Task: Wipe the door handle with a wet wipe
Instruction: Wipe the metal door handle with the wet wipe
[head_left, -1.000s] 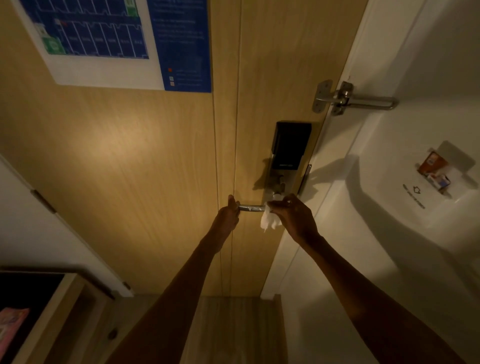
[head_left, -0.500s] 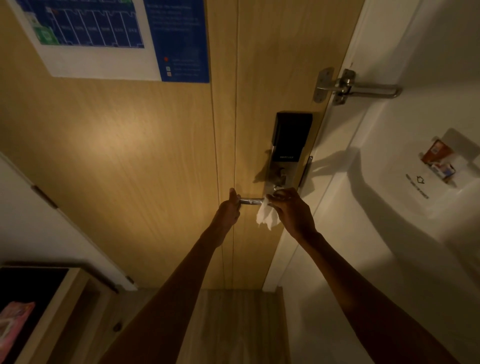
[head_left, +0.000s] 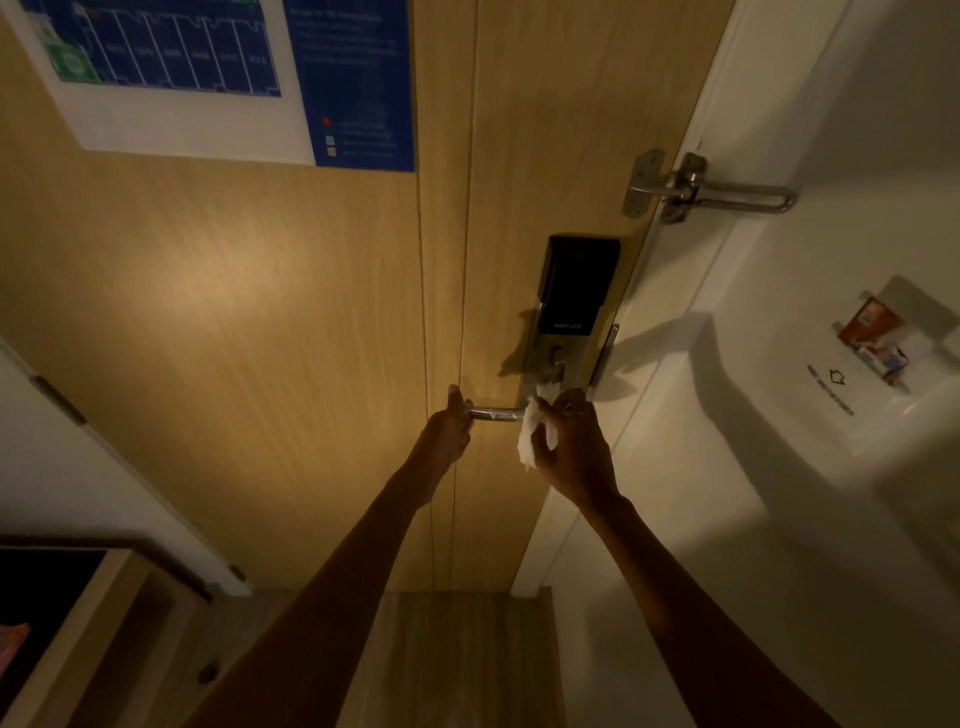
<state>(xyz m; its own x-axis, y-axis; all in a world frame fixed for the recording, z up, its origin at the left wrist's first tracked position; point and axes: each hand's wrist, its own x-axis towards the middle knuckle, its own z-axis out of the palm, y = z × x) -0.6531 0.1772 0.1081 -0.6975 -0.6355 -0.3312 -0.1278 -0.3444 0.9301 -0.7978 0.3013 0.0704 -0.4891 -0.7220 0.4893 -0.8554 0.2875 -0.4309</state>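
At the lock end of the lever, the fingers of the right hand are curled round a crumpled white wet wipe and pinch it against the door handle, just where the bar meets its backplate; a loose tail of the wipe hangs below the thumb. Opposite, the fingers of the left hand wrap the free tip of the handle, apparently steadying it against the rubbing. Between the two hands a short stretch of bare metal shows, with patchy glints that could be moisture, though the dim light does not let me say so. My reading is that the wiping is under way but not finished. The wipe is in contact with the inner end, the middle of the bar is exposed and may or may not have been covered, and the tip under the left hand cannot be reached until that hand lets go. The underside of the bar is hidden from this angle. Above the handle sits the black panel of a smart lock, mounted on the pale wooden door, which is closed in its frame. Higher up a metal swing-bar guard bridges door and frame, and a blue evacuation plan hangs at the top left. On the white wall to the right, a card holder has a card in it.
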